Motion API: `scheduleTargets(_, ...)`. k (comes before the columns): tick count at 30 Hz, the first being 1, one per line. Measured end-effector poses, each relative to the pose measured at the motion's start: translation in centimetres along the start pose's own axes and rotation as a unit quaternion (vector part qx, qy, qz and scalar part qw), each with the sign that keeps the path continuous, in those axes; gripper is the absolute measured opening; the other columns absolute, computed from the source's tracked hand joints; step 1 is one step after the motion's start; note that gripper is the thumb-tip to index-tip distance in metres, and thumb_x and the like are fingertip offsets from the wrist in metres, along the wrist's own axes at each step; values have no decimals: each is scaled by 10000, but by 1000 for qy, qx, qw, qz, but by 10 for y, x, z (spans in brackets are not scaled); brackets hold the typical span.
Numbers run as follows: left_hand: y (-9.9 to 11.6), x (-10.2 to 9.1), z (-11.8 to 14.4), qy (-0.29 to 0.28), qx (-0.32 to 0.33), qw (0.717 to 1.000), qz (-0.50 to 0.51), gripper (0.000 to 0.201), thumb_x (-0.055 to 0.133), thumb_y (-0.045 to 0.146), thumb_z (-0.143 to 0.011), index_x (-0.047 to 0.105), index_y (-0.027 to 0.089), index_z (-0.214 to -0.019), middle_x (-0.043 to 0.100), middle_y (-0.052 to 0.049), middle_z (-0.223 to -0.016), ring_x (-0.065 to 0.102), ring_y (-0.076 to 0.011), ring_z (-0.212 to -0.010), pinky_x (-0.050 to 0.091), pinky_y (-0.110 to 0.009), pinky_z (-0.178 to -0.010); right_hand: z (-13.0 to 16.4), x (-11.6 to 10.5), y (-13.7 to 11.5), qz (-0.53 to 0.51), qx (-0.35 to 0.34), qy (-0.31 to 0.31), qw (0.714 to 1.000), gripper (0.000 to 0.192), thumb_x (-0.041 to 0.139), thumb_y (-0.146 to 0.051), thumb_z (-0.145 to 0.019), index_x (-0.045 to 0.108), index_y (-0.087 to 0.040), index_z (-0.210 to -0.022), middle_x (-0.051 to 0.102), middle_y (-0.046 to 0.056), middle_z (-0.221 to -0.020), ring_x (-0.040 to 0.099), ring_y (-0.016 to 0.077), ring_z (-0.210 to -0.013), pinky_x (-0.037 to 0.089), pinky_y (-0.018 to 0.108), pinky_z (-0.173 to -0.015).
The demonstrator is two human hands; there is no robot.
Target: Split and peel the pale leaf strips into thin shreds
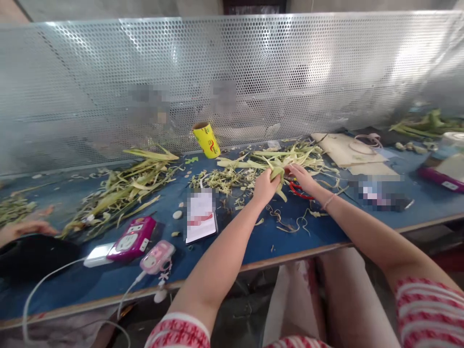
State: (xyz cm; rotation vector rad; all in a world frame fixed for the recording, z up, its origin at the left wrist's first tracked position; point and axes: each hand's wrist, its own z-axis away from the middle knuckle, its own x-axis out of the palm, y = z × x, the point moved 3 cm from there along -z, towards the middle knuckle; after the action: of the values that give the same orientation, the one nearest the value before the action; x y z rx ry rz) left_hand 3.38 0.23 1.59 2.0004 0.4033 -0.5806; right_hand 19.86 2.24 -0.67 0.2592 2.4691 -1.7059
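Over the blue table, my left hand (266, 187) is closed around a pale green leaf strip (277, 175) that is folded and hangs below the fingers. Bent fingers of my right hand (301, 177) meet the strip from the other side and appear to pinch it; their tips are partly hidden. Beneath the right hand lies a red-handled tool (300, 193), probably scissors, partly covered. Just beyond both hands spreads a heap of long green strips (290, 157). Small curled plant trimmings (232, 179) are scattered to the left of my hands.
A yellow cardboard tube (206, 140) stands by the perforated metal screen (253, 72). Left are a phone (201, 217), a magenta device (133, 238), a pink case (157, 257), another leaf pile (126, 186) and another person's hand (31, 227). Beige boards (348, 150) lie right.
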Motion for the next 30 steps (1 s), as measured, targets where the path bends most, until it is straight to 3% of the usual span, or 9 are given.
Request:
scheduleTargets(4,3,-1,-1,22,17,998,58,164,519,322,-846,480,195,-748,601,-23,-732,552,-160,-686,370,-262,-635,3,21,-1,-47,29,-33,998,394,561,-595,-756,602,-203,-771,614,14,-771,568,152,-730,487,304,-708)
scheduleTargets(7,4,-2,-1,35,18,996,75,154,516,321,-849,497,192,-767,608,-26,-749,560,-162,-710,386,-263,-660,8,28,-6,-141,95,-41,985,360,537,-561,-794,611,-212,-837,649,18,-776,592,147,-694,496,291,-673)
scheduleTargets(11,2,-5,-1,50,6,995,80,123,509,304,-861,527,185,-837,629,-31,-799,584,-164,-767,411,-261,-709,14,28,-16,-204,166,-36,964,383,510,-499,-844,576,-247,-1125,658,-2,-746,600,131,-603,494,275,-619)
scheduleTargets(15,0,-5,-1,43,-3,996,82,111,519,287,-854,537,178,-850,638,-37,-849,594,-162,-819,417,-257,-733,16,29,-25,-228,136,-57,962,499,502,-509,-851,494,-284,-1296,697,-1,-817,633,140,-669,503,280,-661)
scheduleTargets(19,-3,-2,-1,6,-18,996,85,122,535,279,-842,529,170,-786,609,-17,-781,569,-144,-764,408,-248,-704,17,33,-26,-254,121,-84,956,489,575,-499,-800,562,-270,-1232,705,-3,-863,631,134,-706,496,263,-664)
scheduleTargets(23,-5,1,-1,-45,-20,992,114,116,541,273,-832,564,159,-834,625,-13,-801,566,-130,-742,414,-238,-692,17,35,-24,-249,122,-74,958,387,605,-470,-773,635,-244,-1085,688,-3,-839,610,131,-696,468,245,-613)
scheduleTargets(30,-3,-3,-1,-18,-20,992,124,135,538,278,-826,584,156,-862,645,-30,-841,583,-146,-799,427,-249,-735,12,38,-19,-234,123,-8,964,227,691,-380,-679,630,-201,-804,639,-19,-726,552,107,-636,422,229,-574)
